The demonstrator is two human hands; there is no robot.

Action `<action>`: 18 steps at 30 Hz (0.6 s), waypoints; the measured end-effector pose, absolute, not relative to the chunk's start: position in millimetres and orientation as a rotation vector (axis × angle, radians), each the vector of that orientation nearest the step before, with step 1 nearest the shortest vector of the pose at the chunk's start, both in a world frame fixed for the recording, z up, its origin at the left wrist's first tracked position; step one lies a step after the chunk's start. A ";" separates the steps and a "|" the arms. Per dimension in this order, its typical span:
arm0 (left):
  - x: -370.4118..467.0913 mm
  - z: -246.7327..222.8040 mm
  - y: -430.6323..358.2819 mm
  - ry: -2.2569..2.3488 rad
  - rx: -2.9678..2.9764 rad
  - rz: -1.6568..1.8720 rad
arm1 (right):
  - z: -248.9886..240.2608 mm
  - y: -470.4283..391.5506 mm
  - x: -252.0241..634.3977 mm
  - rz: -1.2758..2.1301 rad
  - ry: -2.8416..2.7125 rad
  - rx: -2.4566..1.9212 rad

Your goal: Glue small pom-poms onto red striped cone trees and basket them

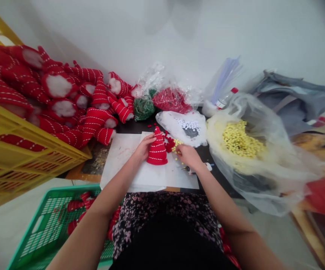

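while the left hand (144,147) holds the red cone (158,150) in a light grip, right hand (188,154) at yellow beads (177,143), grip unclear

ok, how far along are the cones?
Looks mid-batch. Done: stuffing, at least on many heaped red pieces, white filling showing. In hand: left hand on a striped cone, right hand at the small yellow bits. Left, probably: that cone, no yellow visible on its near side, and the heap, where some ends look open. Green crate holds more red pieces; can't tell if finished.
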State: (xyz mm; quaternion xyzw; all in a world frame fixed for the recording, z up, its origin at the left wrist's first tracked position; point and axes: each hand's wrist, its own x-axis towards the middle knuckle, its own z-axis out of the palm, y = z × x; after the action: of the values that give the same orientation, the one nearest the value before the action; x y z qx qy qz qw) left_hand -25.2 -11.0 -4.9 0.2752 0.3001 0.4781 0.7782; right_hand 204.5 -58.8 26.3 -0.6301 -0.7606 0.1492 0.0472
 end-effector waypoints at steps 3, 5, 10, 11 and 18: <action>-26.2 -3.9 -11.8 0.633 0.590 1.032 | 24.6 -60.2 207.7 0.460 -2.255 -1.902; -26.5 -2.6 -12.4 0.629 0.582 1.033 | 25.0 -61.8 208.9 0.517 -2.107 -1.851; -26.1 -0.8 -12.6 0.640 0.570 1.036 | 28.3 -68.0 197.6 0.844 -1.655 -1.376; -26.1 -0.8 -12.4 0.642 0.573 1.033 | 28.6 -68.9 193.5 0.889 -1.629 -1.302; -27.2 -1.2 -12.5 0.612 0.573 1.030 | 25.1 -67.7 174.6 0.923 -1.616 -1.195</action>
State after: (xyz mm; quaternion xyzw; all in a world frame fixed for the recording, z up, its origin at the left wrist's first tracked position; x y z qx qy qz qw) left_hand -27.2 -12.5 -1.2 0.2658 0.2839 0.4779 0.7877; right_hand 174.6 -67.7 25.1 -0.4828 -0.6532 0.3731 0.4483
